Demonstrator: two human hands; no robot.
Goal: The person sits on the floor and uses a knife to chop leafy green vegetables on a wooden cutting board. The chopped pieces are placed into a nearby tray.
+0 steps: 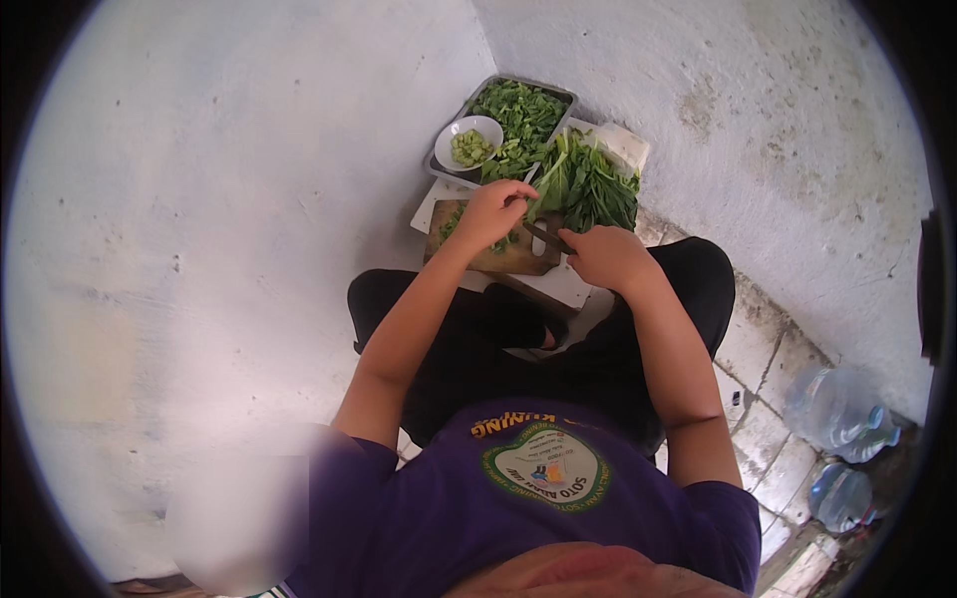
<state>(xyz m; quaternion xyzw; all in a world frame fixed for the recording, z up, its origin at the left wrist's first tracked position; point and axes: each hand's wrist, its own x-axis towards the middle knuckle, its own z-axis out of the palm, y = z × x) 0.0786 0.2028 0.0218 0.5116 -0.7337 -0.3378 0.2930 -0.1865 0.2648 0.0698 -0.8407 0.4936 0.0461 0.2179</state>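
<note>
My right hand point(609, 256) grips a knife point(552, 239) by its handle, its blade pointing left over the handle end of a wooden cutting board point(490, 261). My left hand point(490, 214) is above the board with its fingers bent beside the leafy greens; whether it pinches a stem is unclear. Chopped green pieces point(502, 244) lie on the board, partly covered by my left hand and forearm. Beyond the knife, a bunch of uncut leafy greens point(591, 187) lies to the right. The board rests on a low white table point(562, 285).
A metal tray point(572, 101) of cut greens point(519, 108) stands at the back, in the wall corner. On it sits a white bowl point(446, 142) with pale green pieces point(471, 148). A whitish package point(626, 146) lies behind the bunch. Clear plastic bottles point(834, 407) lie on the tiled floor point(755, 355) at right.
</note>
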